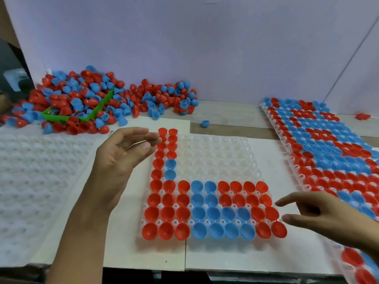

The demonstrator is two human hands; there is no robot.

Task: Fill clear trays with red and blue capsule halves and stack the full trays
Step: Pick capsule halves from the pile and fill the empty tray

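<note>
A clear tray lies in the middle of the table, its near rows and left two columns filled with red and blue capsule halves. My left hand hovers at the tray's far left corner, fingers loosely extended beside the top red halves, holding nothing I can see. My right hand is just right of the tray's near right corner, fingers stretched toward it and empty. A heap of loose red and blue halves sits at the far left.
A green scoop is half buried in the heap. A full tray lies at the right, another filled one at the near right corner. Empty clear trays lie at left. Single halves lie loose.
</note>
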